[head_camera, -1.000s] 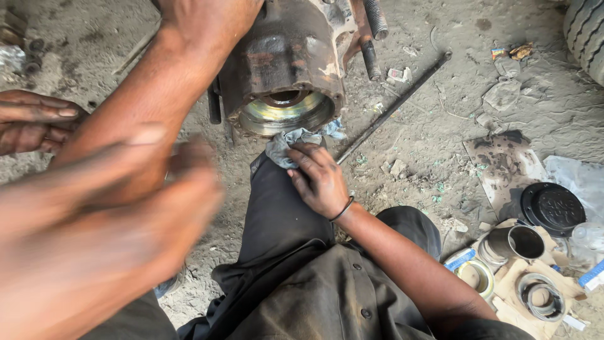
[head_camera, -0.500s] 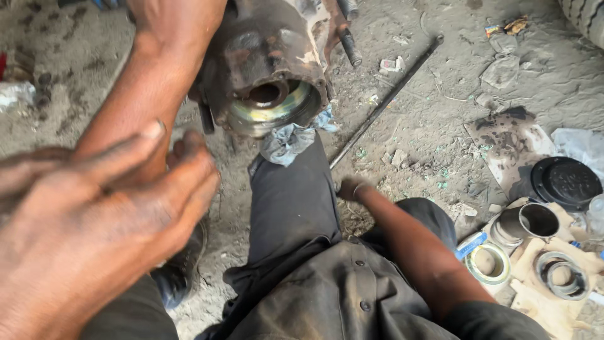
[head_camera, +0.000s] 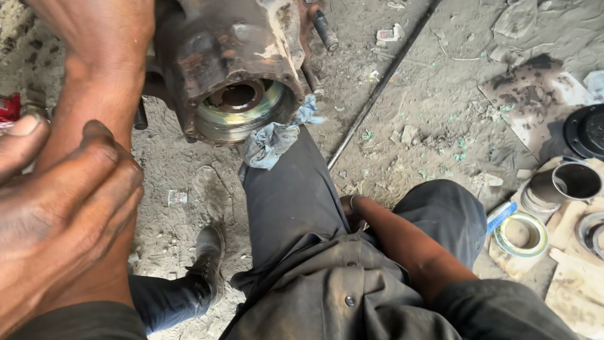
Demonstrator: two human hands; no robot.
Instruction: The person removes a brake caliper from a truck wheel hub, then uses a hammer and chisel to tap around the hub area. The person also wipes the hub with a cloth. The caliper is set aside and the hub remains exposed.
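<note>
**Dirty hands by a rusty wheel hub**

Fingers (head_camera: 94, 170) of the left hand (head_camera: 56, 220) are close to the camera, big and blurry. They are bent a little and lie side by side, and they hold nothing. This hand is dark with grease. Behind it, another bare arm (head_camera: 94, 82) reaches up to the top edge; I cannot tell whose arm it is, and its hand is out of the picture.

The right hand (head_camera: 352, 211) is tucked down between the legs, against the grey trousers (head_camera: 296, 201). Most of it is hidden, so I cannot tell if it is open or closed. A thin band sits on its wrist.

The rusty wheel hub (head_camera: 233, 56) is at the top, just past the knee. Its round hole faces the camera, with a shiny ring (head_camera: 242, 116) inside. A blue-grey rag (head_camera: 270, 141) hangs under it, touching the trouser leg.

A long thin rod (head_camera: 377, 94) lies on the dirt floor (head_camera: 440, 126) beside the hub. On the right, on pieces of cardboard (head_camera: 572, 277), are a metal sleeve (head_camera: 563, 186) and a flat ring (head_camera: 520, 234). A black shoe (head_camera: 207, 255) rests on the ground at the bottom.
</note>
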